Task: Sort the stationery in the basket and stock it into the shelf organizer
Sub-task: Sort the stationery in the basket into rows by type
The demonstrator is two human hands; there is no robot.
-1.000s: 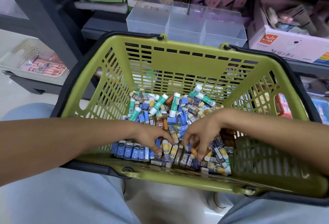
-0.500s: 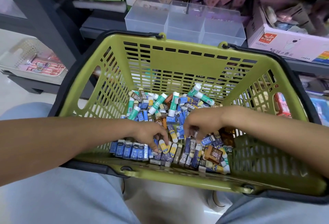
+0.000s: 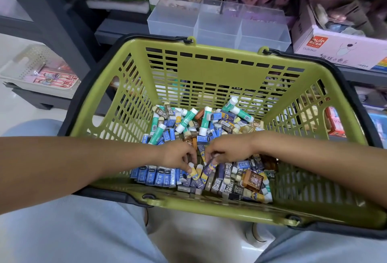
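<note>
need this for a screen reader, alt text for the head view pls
Two bare hands, left and right, pick through a pile of erasers and glue sticks in a green basket on the person's lap. A clear organizer sits empty on the shelf behind it.

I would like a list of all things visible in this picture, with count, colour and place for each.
basket: one, olive green with black handles, on the person's lap
blue erasers: a row of several, near wall of the basket, left
glue sticks: about six, teal and white, far part of the pile
brown eraser: one, near right of the pile
shelf organizer: one, clear plastic, on the shelf behind the basket
pink box: one, shelf at right
white tray: one, low at left
left hand: fingers on small erasers in the pile
right hand: pinches a dark eraser
</note>
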